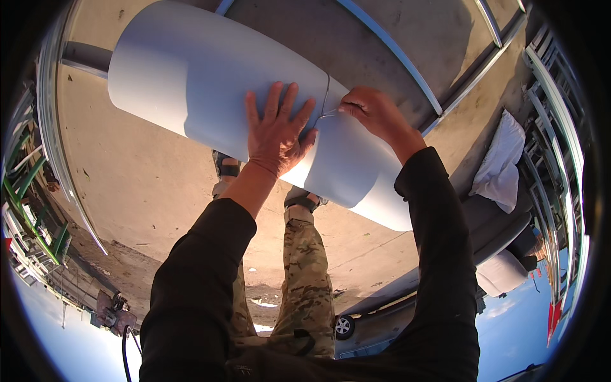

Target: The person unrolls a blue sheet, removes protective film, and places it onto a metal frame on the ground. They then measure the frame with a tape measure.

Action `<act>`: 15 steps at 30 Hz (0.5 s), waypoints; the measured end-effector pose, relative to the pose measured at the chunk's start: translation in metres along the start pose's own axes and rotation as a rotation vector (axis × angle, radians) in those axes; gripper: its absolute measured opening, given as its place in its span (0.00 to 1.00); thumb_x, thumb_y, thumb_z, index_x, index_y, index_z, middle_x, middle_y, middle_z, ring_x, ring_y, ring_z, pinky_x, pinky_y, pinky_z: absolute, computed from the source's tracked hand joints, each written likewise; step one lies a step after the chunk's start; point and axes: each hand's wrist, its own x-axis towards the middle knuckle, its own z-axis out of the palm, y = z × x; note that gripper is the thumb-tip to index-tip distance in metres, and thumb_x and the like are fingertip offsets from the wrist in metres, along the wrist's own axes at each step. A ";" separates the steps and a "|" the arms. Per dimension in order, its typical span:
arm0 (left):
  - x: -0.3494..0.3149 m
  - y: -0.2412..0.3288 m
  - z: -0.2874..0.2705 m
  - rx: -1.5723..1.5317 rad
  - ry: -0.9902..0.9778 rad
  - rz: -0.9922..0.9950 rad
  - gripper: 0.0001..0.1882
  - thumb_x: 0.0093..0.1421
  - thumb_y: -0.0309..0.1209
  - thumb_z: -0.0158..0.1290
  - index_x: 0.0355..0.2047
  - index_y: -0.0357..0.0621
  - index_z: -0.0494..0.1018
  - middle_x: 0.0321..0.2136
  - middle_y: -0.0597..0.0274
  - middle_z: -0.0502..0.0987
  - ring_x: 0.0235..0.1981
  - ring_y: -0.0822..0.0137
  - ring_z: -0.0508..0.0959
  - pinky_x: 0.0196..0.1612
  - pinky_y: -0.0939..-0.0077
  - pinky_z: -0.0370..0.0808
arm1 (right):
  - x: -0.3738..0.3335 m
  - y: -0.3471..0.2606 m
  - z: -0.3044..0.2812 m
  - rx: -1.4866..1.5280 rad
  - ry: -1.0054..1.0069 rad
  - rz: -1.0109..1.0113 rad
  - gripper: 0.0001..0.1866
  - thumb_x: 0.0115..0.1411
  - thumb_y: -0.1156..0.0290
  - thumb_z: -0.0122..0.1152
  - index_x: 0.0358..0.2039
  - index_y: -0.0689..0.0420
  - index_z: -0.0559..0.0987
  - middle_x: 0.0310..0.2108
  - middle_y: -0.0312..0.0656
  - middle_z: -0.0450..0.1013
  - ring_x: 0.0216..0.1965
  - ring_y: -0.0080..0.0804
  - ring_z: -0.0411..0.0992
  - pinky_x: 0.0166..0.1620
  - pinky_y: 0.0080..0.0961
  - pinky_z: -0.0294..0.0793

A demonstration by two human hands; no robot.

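Note:
A large smooth white-grey roll of sheet material (219, 70) lies across in front of me, slanting from upper left to lower right. Thin wire (326, 95) runs around it right of its middle, with a loose end sticking out toward the right. My left hand (277, 130) presses flat on the roll, fingers spread, just left of the wire. Close by on the other side, my right hand (374, 113) pinches the wire's end between thumb and fingers. The roll's underside is hidden from me.
Metal rails (391, 48) form a frame on the concrete floor (146, 191) beyond the roll. To the right are a white sack (501, 162), a grey cushion-like object (499, 223) and stacked metal bars (554, 127). Green metalwork (38, 216) stands at far left.

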 end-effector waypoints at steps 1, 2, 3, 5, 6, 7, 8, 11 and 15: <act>0.001 -0.001 0.000 0.001 0.008 0.008 0.27 0.50 0.47 0.55 0.51 0.61 0.69 0.58 0.58 0.61 0.62 0.53 0.55 0.59 0.34 0.44 | 0.008 -0.001 -0.005 -0.020 -0.006 -0.053 0.07 0.56 0.68 0.59 0.30 0.59 0.78 0.27 0.43 0.72 0.31 0.41 0.71 0.33 0.32 0.68; 0.003 -0.002 -0.001 0.003 0.013 0.011 0.27 0.50 0.47 0.55 0.51 0.61 0.69 0.58 0.58 0.61 0.62 0.53 0.55 0.59 0.34 0.43 | 0.017 -0.003 -0.009 -0.052 -0.033 -0.074 0.08 0.55 0.69 0.60 0.30 0.60 0.78 0.27 0.44 0.72 0.30 0.40 0.71 0.33 0.31 0.68; 0.002 -0.001 -0.001 0.001 0.015 0.011 0.26 0.50 0.47 0.55 0.51 0.61 0.69 0.58 0.58 0.61 0.62 0.54 0.55 0.59 0.33 0.43 | 0.021 -0.006 -0.011 -0.083 -0.050 -0.096 0.08 0.55 0.69 0.60 0.30 0.61 0.78 0.26 0.44 0.72 0.29 0.38 0.71 0.32 0.30 0.68; 0.005 -0.001 -0.002 -0.007 0.004 0.009 0.26 0.51 0.47 0.54 0.51 0.61 0.69 0.58 0.59 0.61 0.62 0.54 0.55 0.59 0.33 0.43 | 0.028 -0.013 -0.016 -0.027 -0.134 0.133 0.09 0.54 0.68 0.61 0.29 0.62 0.78 0.25 0.45 0.73 0.27 0.37 0.72 0.31 0.30 0.68; 0.006 -0.002 -0.003 -0.002 -0.023 0.001 0.25 0.52 0.47 0.53 0.51 0.61 0.69 0.58 0.59 0.61 0.62 0.55 0.55 0.59 0.33 0.42 | 0.030 -0.018 -0.018 0.001 -0.168 0.244 0.10 0.53 0.68 0.61 0.29 0.63 0.78 0.24 0.46 0.73 0.27 0.36 0.73 0.30 0.29 0.69; 0.008 -0.001 -0.003 -0.008 -0.010 -0.001 0.25 0.52 0.47 0.53 0.51 0.61 0.69 0.58 0.59 0.62 0.62 0.55 0.55 0.59 0.33 0.43 | 0.031 -0.024 -0.018 0.027 -0.135 0.295 0.10 0.52 0.68 0.61 0.28 0.63 0.78 0.24 0.46 0.74 0.26 0.35 0.73 0.30 0.29 0.69; 0.009 0.000 -0.003 -0.005 -0.017 -0.004 0.25 0.52 0.47 0.52 0.51 0.61 0.69 0.58 0.59 0.62 0.62 0.55 0.55 0.59 0.34 0.43 | 0.031 -0.030 -0.017 0.051 -0.095 0.346 0.10 0.52 0.68 0.61 0.27 0.63 0.78 0.23 0.46 0.74 0.25 0.34 0.73 0.29 0.29 0.69; 0.017 0.000 -0.004 0.004 -0.006 0.005 0.24 0.53 0.47 0.51 0.51 0.61 0.69 0.58 0.59 0.62 0.62 0.56 0.55 0.59 0.34 0.43 | 0.035 -0.047 -0.018 -0.014 -0.013 0.407 0.10 0.50 0.67 0.60 0.26 0.63 0.77 0.22 0.47 0.74 0.25 0.40 0.73 0.29 0.33 0.69; 0.027 0.002 -0.005 0.007 -0.032 0.002 0.23 0.55 0.47 0.50 0.52 0.61 0.69 0.57 0.60 0.62 0.62 0.57 0.55 0.59 0.35 0.42 | 0.020 -0.066 -0.003 -0.234 0.185 0.256 0.08 0.50 0.70 0.58 0.22 0.62 0.76 0.21 0.47 0.72 0.28 0.44 0.72 0.31 0.35 0.70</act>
